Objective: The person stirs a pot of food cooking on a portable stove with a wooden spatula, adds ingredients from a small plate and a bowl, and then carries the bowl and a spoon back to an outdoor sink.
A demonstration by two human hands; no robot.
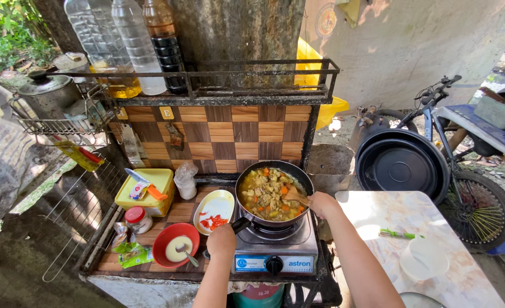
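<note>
A black pan (305,178) of yellow stew with orange pieces stands on a single gas burner (275,251). My left hand (222,239) grips the pan's black handle at the burner's left edge. In my right hand (322,203) is a wooden spatula (294,195) whose blade lies in the stew at the pan's right side. Just left of the pan, a white and yellow oval plate (215,207) carries chopped red pieces.
A red bowl (162,246) with a spoon, a red-lidded jar (135,219) and a yellow box (150,194) sit on the tiled counter. Bottles (132,45) line the upper shelf. Right: patterned table (463,285) with white cup (423,258), stacked black basins (401,165), bicycle (481,205).
</note>
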